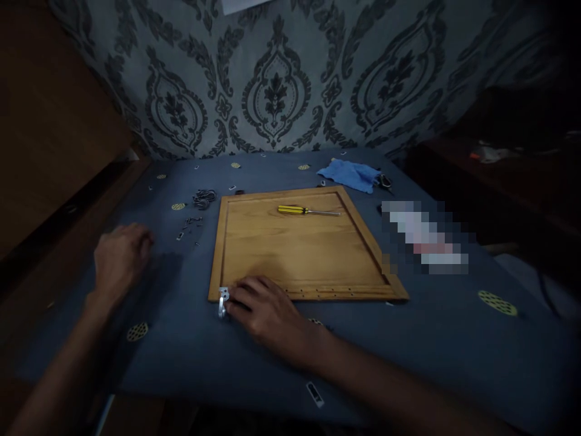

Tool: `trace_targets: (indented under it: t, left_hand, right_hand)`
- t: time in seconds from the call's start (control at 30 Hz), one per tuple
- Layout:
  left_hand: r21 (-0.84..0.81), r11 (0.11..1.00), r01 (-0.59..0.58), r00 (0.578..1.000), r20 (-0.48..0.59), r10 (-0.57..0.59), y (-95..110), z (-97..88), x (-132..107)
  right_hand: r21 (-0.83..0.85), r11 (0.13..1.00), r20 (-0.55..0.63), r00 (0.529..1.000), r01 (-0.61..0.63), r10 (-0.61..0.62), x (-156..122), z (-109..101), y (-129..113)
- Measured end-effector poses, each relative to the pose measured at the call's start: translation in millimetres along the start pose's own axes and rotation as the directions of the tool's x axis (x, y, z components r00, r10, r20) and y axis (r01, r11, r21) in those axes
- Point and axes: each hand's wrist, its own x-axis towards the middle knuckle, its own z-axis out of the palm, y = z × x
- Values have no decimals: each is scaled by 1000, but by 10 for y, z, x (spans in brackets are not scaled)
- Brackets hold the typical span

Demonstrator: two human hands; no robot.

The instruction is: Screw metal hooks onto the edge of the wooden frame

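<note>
A framed wooden panel (295, 248) lies flat on the cloth-covered table, with a row of small dark holes along its near edge. My right hand (267, 312) rests over that edge, its fingertips against a silver metal hook (223, 301) at the near left corner. The hook's flat, holed plate sits on the frame and its curved part overhangs the edge. To the left, my left hand (121, 254) hovers with curled fingers; whatever may be in them is hidden. Small screws (193, 224) lie between that hand and the panel. A yellow-handled screwdriver (293, 210) lies on the panel.
Beyond the screws is a pile of dark metal hooks (204, 198). A blue cloth (349, 174) lies at the back right, partly over a dark object (385, 181). A blurred-out item (426, 236) is right of the panel. Patterned wall covering (276, 91) rises behind the table.
</note>
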Motion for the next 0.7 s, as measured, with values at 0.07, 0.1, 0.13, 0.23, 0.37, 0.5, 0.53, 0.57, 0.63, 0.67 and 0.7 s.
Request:
trace_targets:
  t: [0.07,0.1,0.13,0.23,0.37,0.5,0.53,0.57,0.63,0.67,0.7]
  left_hand:
    - [-21,998,62,998,-17,-63,-23,66,-83]
    - [-47,996,73,997,-17,-74,-29,96,-104]
    - [-80,994,71,997,-9,-72,-31,124,-110]
    - [-189,982,-3,998,57,14,-3,199,-74]
    - [-272,947,-172,963,153,220,114,330,18]
    - [-285,921,-265,919,215,331,193,464,108]
    - [-285,919,-274,912,226,342,195,483,127]
    - [-287,916,-279,908,233,349,191,496,145]
    - [-299,911,-286,899,247,363,175,505,175]
    - [-307,907,-288,895,251,369,166,505,187]
    - [-315,904,-288,893,254,372,158,504,197]
  right_hand:
    - [1,1000,1,1000,2,-2,-3,3,1]
    - [0,1000,-2,1000,2,-2,-4,1,0]
    - [-1,1000,-7,1000,-1,1,-3,-4,-2]
    - [12,1000,-21,1000,-6,6,3,-26,-8]
    - [9,1000,-42,999,-4,4,9,-24,-7]
    - [23,1000,-44,999,0,1,6,-9,-8]
    - [26,1000,-36,999,-2,3,6,-12,-10]
    - [26,1000,-42,999,-3,4,7,-17,-12]
    - [22,1000,-36,999,2,-1,10,-29,-12]
    - [24,1000,-30,1000,7,-6,12,-33,-11]
    - [24,1000,-29,1000,11,-10,12,-34,-8]
